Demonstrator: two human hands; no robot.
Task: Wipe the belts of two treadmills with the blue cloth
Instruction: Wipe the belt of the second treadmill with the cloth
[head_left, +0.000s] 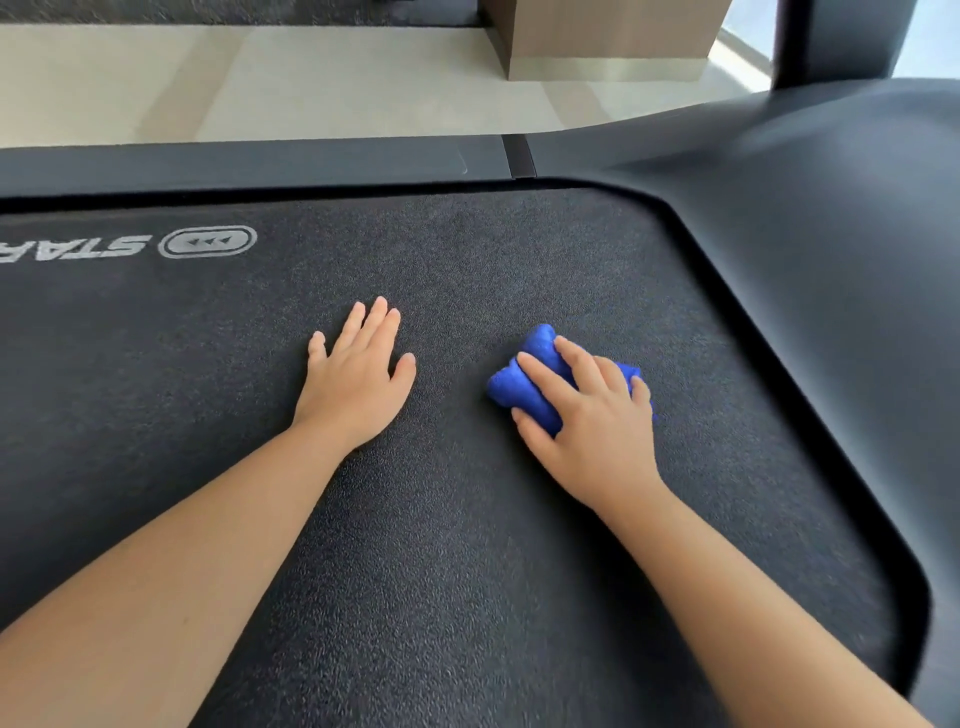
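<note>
The belt (467, 545) ends at a rail (260, 161) on the far side and at a curved cover (805, 234) on the right. Open belt runs left and toward the person. The cloth (524, 384) lies bunched on the belt, near the cover. The right hand (592, 415) lies over it, its fingers (540, 371) curled round it, forearm angled in from the lower right. The left hand (353, 384) rests flat on the belt beside it, fingers straight and close together.
</note>
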